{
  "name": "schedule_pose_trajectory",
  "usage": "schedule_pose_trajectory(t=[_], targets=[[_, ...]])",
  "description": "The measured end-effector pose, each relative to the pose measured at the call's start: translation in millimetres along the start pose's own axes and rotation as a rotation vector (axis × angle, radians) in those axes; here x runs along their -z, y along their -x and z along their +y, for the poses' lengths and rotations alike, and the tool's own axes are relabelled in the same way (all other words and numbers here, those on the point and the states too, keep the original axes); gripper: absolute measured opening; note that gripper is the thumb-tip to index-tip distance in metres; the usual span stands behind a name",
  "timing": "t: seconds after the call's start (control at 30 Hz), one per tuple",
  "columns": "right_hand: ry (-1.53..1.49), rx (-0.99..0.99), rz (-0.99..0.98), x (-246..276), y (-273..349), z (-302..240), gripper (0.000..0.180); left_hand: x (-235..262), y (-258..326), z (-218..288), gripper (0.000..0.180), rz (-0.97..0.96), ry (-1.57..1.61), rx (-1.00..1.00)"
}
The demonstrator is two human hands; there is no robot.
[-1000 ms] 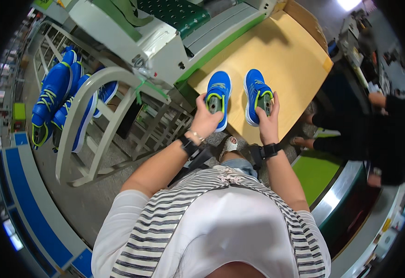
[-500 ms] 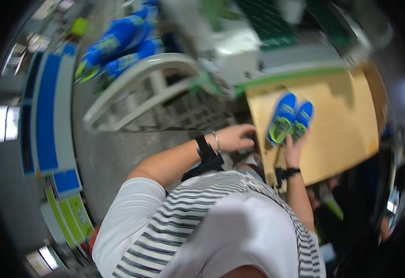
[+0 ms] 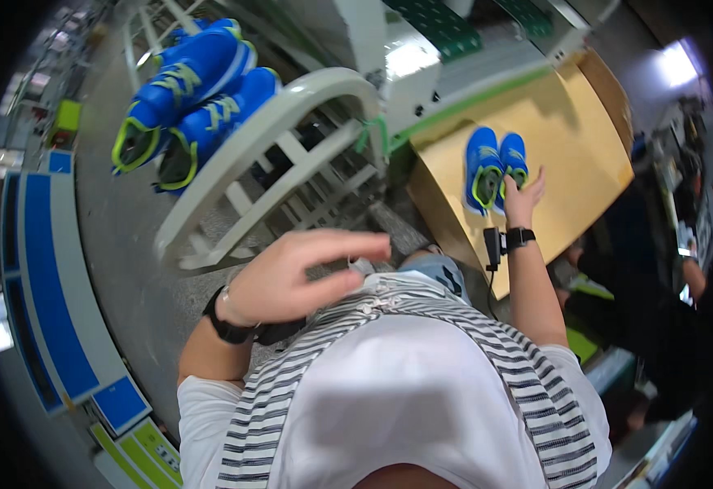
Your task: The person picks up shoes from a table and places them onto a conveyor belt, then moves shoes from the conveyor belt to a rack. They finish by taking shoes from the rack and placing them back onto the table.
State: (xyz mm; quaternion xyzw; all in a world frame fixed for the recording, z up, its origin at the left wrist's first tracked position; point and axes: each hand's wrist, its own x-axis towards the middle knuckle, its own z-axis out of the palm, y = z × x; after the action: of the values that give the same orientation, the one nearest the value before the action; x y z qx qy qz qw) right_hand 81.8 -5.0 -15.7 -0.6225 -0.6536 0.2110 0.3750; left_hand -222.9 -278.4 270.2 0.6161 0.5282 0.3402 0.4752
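Note:
A pair of blue sneakers (image 3: 487, 167) with lime-green collars stands side by side on a tan board (image 3: 568, 155). My right hand (image 3: 526, 200) is at the heel of the right-hand shoe, its thumb and fingers apart; whether it touches the shoe I cannot tell. In front of my body hangs my left hand (image 3: 307, 273), slightly blurred, with the fingers stretched out and nothing in them. Both wrists wear black straps. Larger in view, more blue sneakers (image 3: 185, 98) with yellow-green laces rest at the upper left, by a pale curved rack frame (image 3: 291, 102).
Behind the board stands a pale machine (image 3: 470, 98) with dark green belts (image 3: 442, 33) and a green edge strip. A blue-and-white table (image 3: 50, 269) runs along the left. At the right, a person in dark clothes (image 3: 642, 244) is close by.
My left hand has come back toward my body and up. My right hand's fingers have opened away from the shoe. The view has shifted, bringing the rack and its sneakers lower.

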Motion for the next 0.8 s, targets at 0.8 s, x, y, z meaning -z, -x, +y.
schedule_pose_trajectory(t=[0.8], targets=[[-0.614,-0.349,-0.208,39,-23,41,0.063,-185,-308,-173,0.083,0.429,0.529,0.397]])
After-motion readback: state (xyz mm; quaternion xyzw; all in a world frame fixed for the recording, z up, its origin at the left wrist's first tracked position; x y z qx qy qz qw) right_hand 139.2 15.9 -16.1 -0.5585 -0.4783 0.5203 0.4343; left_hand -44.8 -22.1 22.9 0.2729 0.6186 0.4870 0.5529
